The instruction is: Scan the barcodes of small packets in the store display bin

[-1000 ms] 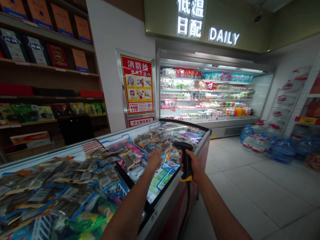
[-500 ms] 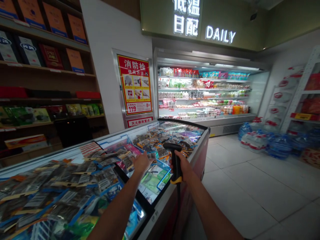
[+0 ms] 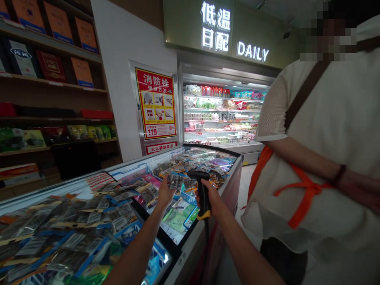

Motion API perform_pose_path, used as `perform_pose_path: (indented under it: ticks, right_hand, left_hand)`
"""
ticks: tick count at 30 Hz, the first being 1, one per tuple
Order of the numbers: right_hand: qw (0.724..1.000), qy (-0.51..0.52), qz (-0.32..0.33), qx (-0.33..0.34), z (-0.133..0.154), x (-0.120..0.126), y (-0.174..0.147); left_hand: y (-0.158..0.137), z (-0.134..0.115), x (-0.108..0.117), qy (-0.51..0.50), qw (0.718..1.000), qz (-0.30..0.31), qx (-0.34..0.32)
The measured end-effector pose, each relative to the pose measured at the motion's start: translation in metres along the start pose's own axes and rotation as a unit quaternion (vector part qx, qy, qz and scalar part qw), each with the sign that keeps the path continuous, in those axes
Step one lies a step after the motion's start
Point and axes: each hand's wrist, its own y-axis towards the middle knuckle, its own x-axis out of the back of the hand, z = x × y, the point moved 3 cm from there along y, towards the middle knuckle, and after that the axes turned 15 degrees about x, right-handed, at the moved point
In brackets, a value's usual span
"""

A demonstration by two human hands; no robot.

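My right hand (image 3: 212, 198) is wrapped round the grip of a black barcode scanner (image 3: 203, 196) with a yellow base; its cable hangs down beside the freezer. To the left of the scanner head, my left hand (image 3: 165, 194) grips a small dark-filled plastic packet (image 3: 176, 181) at its left edge. The packet is raised toward the scanner, and a small gap lies between the two. Under and around my hands, many similar packets (image 3: 80, 237) with blue and tan edges lie heaped on the glass-topped chest freezer (image 3: 192, 248).
A person in a white top with an orange apron tie (image 3: 308, 190) stands close on the right, beside the freezer. Behind are a lit refrigerated display (image 3: 222, 114) and a red fire-hydrant sign (image 3: 156, 105). Wooden shelves (image 3: 56, 85) with boxes line the left.
A person has come into view on the right, covering part of the refrigerated display and the floor. My left hand has lifted a packet from the heap. The scanner stays in my right hand.
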Motion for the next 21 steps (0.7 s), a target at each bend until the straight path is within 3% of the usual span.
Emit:
perform_pose_path:
  ticks: [7, 16, 21]
  right_hand:
    - [0.999, 0.005, 0.042, -0.013, 0.0, -0.019, -0.003]
    - [0.998, 0.003, 0.055, -0.028, 0.001, -0.029, -0.003]
    - [0.997, -0.001, 0.069, -0.029, 0.001, -0.032, -0.006]
  left_hand:
    - [0.008, 0.016, 0.004, -0.105, 0.993, 0.045, 0.028]
    - [0.016, 0.025, 0.01, -0.05, 0.999, 0.012, 0.002]
    - [0.012, 0.021, 0.014, -0.078, 0.997, 0.026, 0.015]
